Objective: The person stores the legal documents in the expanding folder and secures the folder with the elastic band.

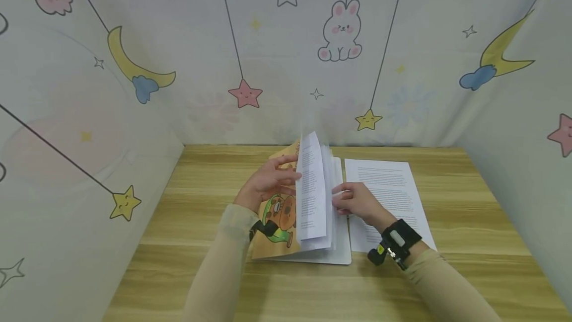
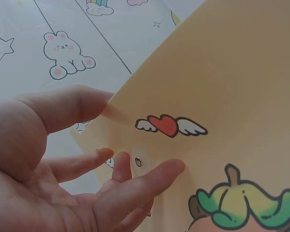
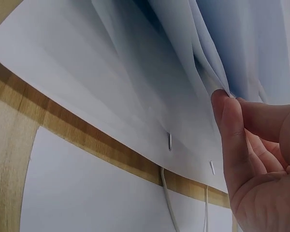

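A folder (image 1: 277, 250) with a tan cartoon cover stands partly opened on the table, its white back cover (image 3: 53, 63) lying flat. My left hand (image 1: 270, 180) holds the lifted cover (image 2: 222, 87) by its edge. In the left wrist view one digit meets that edge while other fingers lie against the outer face, near a winged heart. From the right, my right hand (image 1: 357, 201) pinches the edge of a page sleeve (image 3: 203, 58) between thumb and finger. A printed sheet (image 1: 311, 188) inside the folder stands upright between the hands.
A loose printed sheet (image 1: 389, 188) lies right of the folder, partly under my right forearm. Thin cords (image 3: 166, 198) run from the back cover's edge beside small metal pieces (image 3: 169, 141). A cartoon-printed curtain (image 1: 286, 63) encloses the wooden table (image 1: 473, 262) at back and sides.
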`<act>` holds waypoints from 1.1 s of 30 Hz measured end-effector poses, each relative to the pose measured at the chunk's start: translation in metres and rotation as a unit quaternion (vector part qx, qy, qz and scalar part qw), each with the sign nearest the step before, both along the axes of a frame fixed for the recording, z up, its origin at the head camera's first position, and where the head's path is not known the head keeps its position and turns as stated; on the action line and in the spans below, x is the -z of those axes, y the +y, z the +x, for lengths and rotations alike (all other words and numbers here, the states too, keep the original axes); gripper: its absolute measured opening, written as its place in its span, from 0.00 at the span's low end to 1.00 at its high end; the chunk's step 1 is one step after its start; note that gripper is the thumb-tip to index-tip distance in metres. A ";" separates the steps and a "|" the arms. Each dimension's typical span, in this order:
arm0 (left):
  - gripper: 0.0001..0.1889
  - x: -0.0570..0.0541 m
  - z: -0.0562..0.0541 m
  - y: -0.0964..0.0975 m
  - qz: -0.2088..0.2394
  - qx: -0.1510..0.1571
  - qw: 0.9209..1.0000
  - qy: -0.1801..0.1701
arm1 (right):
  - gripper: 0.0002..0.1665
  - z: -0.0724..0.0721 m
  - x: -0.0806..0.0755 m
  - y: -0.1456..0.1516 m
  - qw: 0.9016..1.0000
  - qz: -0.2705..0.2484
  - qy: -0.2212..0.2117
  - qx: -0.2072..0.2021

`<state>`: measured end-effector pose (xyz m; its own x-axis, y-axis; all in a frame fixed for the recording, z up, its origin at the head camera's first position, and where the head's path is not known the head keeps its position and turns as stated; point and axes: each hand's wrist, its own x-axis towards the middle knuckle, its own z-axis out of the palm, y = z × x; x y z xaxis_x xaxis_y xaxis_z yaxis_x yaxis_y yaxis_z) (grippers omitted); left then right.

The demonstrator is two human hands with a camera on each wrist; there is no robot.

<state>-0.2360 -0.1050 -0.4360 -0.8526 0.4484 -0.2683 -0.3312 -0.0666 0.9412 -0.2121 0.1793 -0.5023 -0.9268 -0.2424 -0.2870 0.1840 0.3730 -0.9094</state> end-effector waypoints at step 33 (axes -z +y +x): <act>0.37 0.000 0.000 0.000 -0.001 0.001 1.000 -0.004 | 0.24 0.005 -0.012 0.060 0.989 0.135 0.052 -0.004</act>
<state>-0.2362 -0.1054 -0.4362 -0.8500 0.4493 -0.2750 -0.3382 -0.0651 0.9388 -0.2069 0.2396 -0.4902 -0.9529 -0.1776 -0.2460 0.0911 0.6060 -0.7902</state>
